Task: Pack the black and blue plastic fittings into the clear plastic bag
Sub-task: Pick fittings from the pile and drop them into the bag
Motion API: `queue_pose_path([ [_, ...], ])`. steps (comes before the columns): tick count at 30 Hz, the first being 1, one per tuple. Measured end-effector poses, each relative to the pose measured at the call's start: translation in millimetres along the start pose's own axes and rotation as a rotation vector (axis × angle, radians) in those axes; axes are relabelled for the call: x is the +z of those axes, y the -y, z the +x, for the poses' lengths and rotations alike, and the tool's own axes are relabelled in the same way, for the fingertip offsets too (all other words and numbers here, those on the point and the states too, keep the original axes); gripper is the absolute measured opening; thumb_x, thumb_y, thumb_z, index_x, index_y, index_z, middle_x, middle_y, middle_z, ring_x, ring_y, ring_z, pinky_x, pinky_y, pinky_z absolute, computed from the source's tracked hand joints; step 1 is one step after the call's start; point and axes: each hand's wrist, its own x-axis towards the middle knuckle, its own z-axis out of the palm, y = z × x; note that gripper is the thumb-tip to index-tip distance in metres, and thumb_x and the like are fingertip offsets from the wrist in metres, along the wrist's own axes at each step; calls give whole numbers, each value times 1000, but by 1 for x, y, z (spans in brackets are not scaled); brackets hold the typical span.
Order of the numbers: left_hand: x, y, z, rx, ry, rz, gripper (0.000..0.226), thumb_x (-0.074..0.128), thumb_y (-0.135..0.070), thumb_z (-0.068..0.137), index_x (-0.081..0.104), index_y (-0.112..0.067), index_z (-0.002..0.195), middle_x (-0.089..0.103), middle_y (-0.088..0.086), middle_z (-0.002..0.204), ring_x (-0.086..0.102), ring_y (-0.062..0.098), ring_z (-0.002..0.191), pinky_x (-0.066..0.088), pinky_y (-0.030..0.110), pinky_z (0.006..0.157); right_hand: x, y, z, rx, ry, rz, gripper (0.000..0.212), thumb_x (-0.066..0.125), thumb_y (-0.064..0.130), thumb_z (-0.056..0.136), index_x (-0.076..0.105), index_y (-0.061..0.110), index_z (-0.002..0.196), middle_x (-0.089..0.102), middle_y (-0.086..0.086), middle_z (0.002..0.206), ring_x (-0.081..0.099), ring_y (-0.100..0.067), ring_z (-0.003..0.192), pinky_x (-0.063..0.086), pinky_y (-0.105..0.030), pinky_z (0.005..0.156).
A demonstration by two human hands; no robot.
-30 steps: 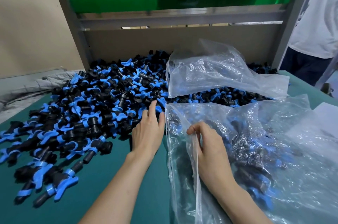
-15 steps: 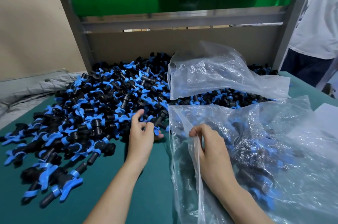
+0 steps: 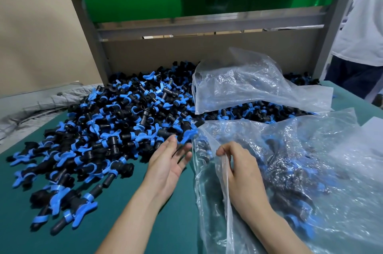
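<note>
Fittings (image 3: 116, 125), black with blue clips: too many to count, one big loose pile on the green table (image 3: 128, 202), spread from the near left corner to the back wall. More fittings sit inside the bag (image 3: 310, 170) on the right, dark and blurred through the plastic, count unreadable.

Bags: two. The bag lies crumpled on the table at front right, mouth facing the pile. The second bag (image 3: 248, 85) lies on top of the pile behind it, looks mostly flat.

Hands: two. Left hand (image 3: 167, 164) is palm-up, fingers straight and spread, holding nothing, at the pile's near edge just beside the bag mouth. One blue-clipped fitting (image 3: 187, 134) sits right at its fingertips, at the bag's rim; contact unclear. Right hand (image 3: 242, 172) pinches the bag's near edge between thumb and curled fingers, lifting a fold of plastic.

Others: one grey cloth (image 3: 31, 108) bunched at far left, one person (image 3: 360, 35) in a white top standing at far right.
</note>
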Motion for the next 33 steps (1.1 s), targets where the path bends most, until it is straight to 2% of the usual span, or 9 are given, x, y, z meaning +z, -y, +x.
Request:
queue_pose_path([
  [4,2,-2,-4,-11,48,-12,38,68,-15,80,58,-7,115,74,8,90,72,17,83,58,25,68,-1,1,0,1,-12,15,22,57,10,96,56,31,92,58,20,91,49,-7,92,43,-36,82],
  [11,4,-5,-5,-25,135,-7,22,67,-16,84,76,-16,103,71,9,108,69,21,99,58,30,77,-3,4,-2,17,15,-8,19,51,13,99,59,30,99,61,17,98,53,-12,97,45,-41,88],
  [15,6,-3,-8,-49,207,49,22,65,-14,86,75,-19,105,69,12,117,67,22,99,57,31,74,-5,5,-2,11,19,-20,17,51,14,100,59,29,100,61,15,100,54,-14,97,45,-40,88],
  [20,6,-6,-8,-4,208,88,35,64,-9,84,65,-10,119,71,12,109,67,20,90,58,30,75,-3,1,0,50,33,-42,21,50,13,99,58,31,108,59,17,107,54,-14,103,47,-40,89],
  [22,5,-9,-9,6,214,52,36,63,-9,82,64,-11,118,70,10,105,66,14,82,56,26,72,-2,0,-1,76,30,-12,18,46,19,101,55,34,107,58,19,105,56,-14,99,49,-41,85],
  [25,4,-11,-10,14,229,52,31,62,-10,83,63,-15,114,69,7,109,64,11,79,51,23,67,-1,-1,-2,79,22,-9,17,45,22,101,53,37,102,56,21,98,55,-14,89,48,-37,78],
  [29,8,-8,-14,46,285,208,33,62,-11,86,58,-14,119,69,9,120,66,15,94,49,25,70,0,-5,0,41,29,-69,17,47,17,100,56,31,99,55,16,92,51,-15,81,42,-34,71],
  [33,12,-7,-16,43,257,198,30,62,-9,88,59,-13,118,70,11,118,67,17,94,54,25,71,1,-7,0,50,50,-124,27,50,8,96,56,34,99,57,15,93,52,-17,83,44,-37,72],
])
